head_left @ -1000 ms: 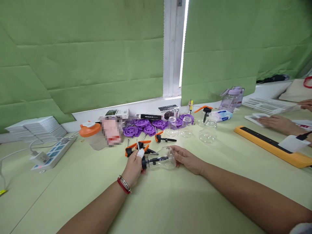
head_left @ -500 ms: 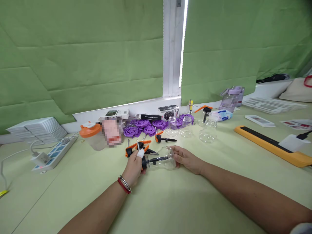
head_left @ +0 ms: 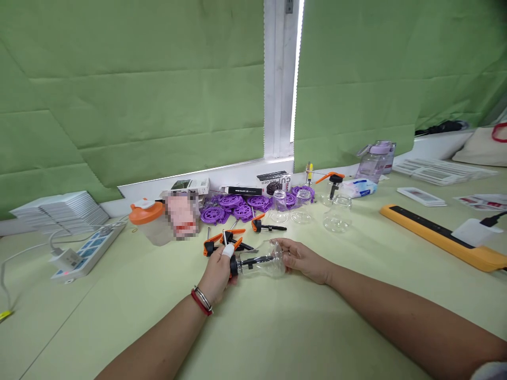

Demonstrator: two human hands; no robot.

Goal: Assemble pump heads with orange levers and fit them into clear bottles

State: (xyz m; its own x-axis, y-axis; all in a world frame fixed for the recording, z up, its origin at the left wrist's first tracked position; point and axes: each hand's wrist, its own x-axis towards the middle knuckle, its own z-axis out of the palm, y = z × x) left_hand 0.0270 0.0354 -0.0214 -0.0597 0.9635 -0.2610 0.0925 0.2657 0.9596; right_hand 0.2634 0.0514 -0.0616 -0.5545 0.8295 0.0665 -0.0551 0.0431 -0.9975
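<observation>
Lying sideways between my hands is a clear, bulb-shaped jar (head_left: 259,270) with a black stem inside it. My left hand (head_left: 218,269), its thumb wrapped in white, is closed round the black-and-orange cap (head_left: 233,265) at the jar's neck. A thin metal rod stands up by that thumb. My right hand (head_left: 303,259) holds the jar's wide base, fingers curled round its far side. Just beyond my left hand lie several loose black-and-orange caps (head_left: 209,248) with levers. Another loose cap with a black stem (head_left: 269,227) rests a little farther back.
Upturned clear jars (head_left: 279,208) and an upright jar (head_left: 337,216) stand behind my right hand. Purple openwork discs (head_left: 241,208) are piled at the back. An orange-lidded cup (head_left: 148,221) and a white power strip (head_left: 89,250) are left, an orange power strip (head_left: 443,237) right.
Both hands keep their hold on the jar and its cap. The jar looks very slightly turned, and the view has shifted a touch.
</observation>
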